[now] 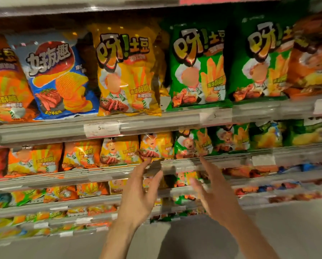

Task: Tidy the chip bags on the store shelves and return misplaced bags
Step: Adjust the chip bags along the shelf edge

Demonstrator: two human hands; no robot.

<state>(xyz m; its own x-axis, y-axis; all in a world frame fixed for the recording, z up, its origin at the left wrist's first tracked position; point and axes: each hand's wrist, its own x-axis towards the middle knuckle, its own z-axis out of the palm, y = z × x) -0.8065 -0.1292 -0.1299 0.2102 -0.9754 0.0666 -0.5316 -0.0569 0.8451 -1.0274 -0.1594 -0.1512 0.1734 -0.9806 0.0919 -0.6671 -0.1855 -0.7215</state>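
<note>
A blue chip bag [58, 77] stands on the upper shelf between an orange bag [5, 81] and a yellow bag [126, 71], unlike its neighbours. Two green bags [198, 68] follow to the right. My left hand [141, 191] and my right hand [212, 191] are raised side by side in front of the lower shelves, fingers spread, holding nothing. Their fingertips reach up to the second shelf, just below small yellow bags [156, 146] and small green bags [192, 143].
Shelf rails carry white price tags [101, 128]. Lower shelves hold several rows of small orange, yellow and green bags [35, 159]. A blurred orange bag [313, 58] sits at the upper right. Grey floor [268, 230] lies below.
</note>
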